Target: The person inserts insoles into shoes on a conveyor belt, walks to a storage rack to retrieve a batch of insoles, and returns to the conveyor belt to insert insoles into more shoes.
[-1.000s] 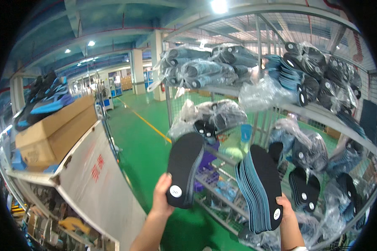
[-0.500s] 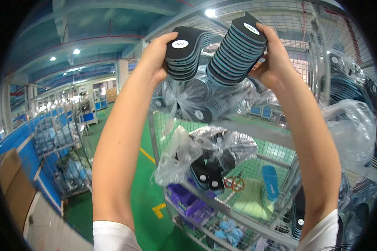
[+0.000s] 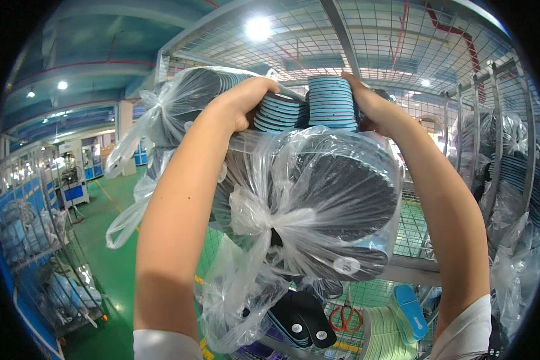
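left hand (image 3: 253, 103) pinches a short blue-and-black layered insole stack (image 3: 278, 114), right hand (image 3: 371, 107) a taller matching stack (image 3: 331, 103), both by the upper edge of a knotted clear plastic bag (image 3: 252, 215), whose slick bulge could cause slippage.

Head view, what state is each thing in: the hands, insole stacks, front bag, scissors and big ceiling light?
Left hand, gripping the left insole stack
Right hand, gripping the right insole stack
Left insole stack, held
Right insole stack, held
Front bag, gathered shut, filled
Scissors, handles downward, blades unclear
Ceiling light, lit
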The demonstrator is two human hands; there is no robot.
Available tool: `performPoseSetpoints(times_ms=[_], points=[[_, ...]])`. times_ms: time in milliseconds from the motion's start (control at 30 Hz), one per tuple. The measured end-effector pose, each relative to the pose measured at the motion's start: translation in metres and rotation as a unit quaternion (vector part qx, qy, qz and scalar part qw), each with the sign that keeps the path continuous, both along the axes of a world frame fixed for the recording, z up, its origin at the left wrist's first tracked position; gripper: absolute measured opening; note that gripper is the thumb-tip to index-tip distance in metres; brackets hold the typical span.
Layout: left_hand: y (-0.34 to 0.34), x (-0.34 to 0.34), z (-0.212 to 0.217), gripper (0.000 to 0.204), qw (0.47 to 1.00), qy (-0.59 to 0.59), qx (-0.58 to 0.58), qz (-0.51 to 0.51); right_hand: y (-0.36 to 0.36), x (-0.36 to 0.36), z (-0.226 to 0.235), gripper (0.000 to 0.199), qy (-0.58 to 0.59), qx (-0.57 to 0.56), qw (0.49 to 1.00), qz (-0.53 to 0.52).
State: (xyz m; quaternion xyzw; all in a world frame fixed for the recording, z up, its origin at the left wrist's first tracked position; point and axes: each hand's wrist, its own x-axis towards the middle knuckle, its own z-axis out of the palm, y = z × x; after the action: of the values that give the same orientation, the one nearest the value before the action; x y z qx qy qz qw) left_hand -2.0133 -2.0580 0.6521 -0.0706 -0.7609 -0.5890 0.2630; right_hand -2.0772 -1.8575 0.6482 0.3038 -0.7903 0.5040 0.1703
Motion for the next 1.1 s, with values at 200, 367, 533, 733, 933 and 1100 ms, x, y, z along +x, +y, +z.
performPoseSetpoints(times_ms=[200, 367, 533, 733, 933, 1100], points=[[-0.004, -0.014, -0.007, 0.02, 0.996, 0.064, -0.029, -0.057, -0.004, 0.001, 0.0, 0.073, -0.008, -0.034, 0.999, -0.001], [0.012, -0.005, -0.018, 0.064, 0.994, 0.053, -0.094, -0.026, -0.013, -0.015, -0.002, 0.087, 0.075, 0.05, 0.993, -0.079], [-0.021, -0.015, -0.008, 0.084, 0.984, 0.133, -0.093, 0.08, -0.015, -0.007, -0.003, 0.102, 0.018, -0.039, 0.998, -0.043], [-0.003, 0.031, -0.002, 0.042, 0.827, 0.504, -0.106, 0.223, 0.074, 0.076, 0.02, 0.066, 0.248, 0.048, 0.944, -0.211], [0.197, 0.116, -0.048, 0.027, 0.819, 0.49, -0.231, -0.19, 0.264, 0.17, 0.082, 0.016, 0.315, 0.132, 0.849, -0.404], [0.358, 0.11, -0.092, 0.022, 0.767, 0.519, -0.354, -0.13, 0.444, 0.203, 0.024, 0.042, 0.137, 0.052, 0.896, -0.419]])
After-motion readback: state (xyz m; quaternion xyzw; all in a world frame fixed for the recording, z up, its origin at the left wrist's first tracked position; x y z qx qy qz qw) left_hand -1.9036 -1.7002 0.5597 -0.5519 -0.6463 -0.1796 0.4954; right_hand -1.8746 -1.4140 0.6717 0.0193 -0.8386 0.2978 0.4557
